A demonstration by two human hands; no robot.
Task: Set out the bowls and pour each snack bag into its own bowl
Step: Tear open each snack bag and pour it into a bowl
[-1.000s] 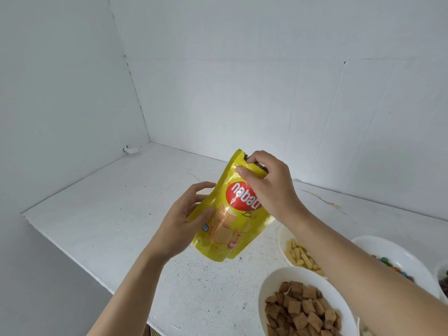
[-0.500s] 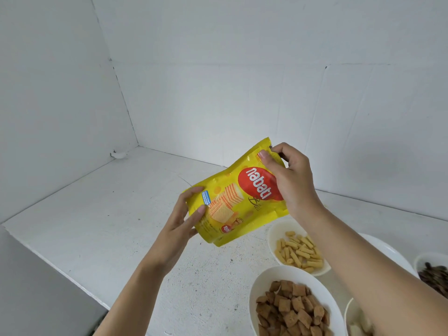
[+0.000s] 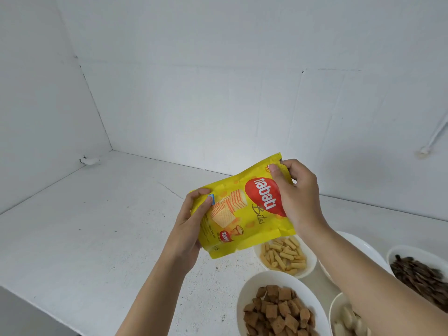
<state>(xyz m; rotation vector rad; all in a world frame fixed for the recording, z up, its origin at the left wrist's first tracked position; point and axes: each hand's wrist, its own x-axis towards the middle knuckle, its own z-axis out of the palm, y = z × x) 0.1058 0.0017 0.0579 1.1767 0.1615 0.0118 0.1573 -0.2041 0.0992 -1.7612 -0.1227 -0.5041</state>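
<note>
We hold the yellow Nabati Bites bag (image 3: 242,209) tilted above the tabletop (image 3: 97,226): left hand (image 3: 189,229) fingers pinching its bottom, right hand (image 3: 298,195) fingers pinching the top corner (bowls lie below).

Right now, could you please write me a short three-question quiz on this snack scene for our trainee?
1. True or false: both hands hold the yellow Nabati bag off the table.
2. Which bowl lies partly under the bag's lower edge?
A. bowl of brown squares
B. bowl of pale sticks
C. bowl of dark pieces
3. Fill in: the right hand pinches the bag's ___ corner, while the left hand grips its side.

Key: 1 true; 2 B; 3 top.
</note>
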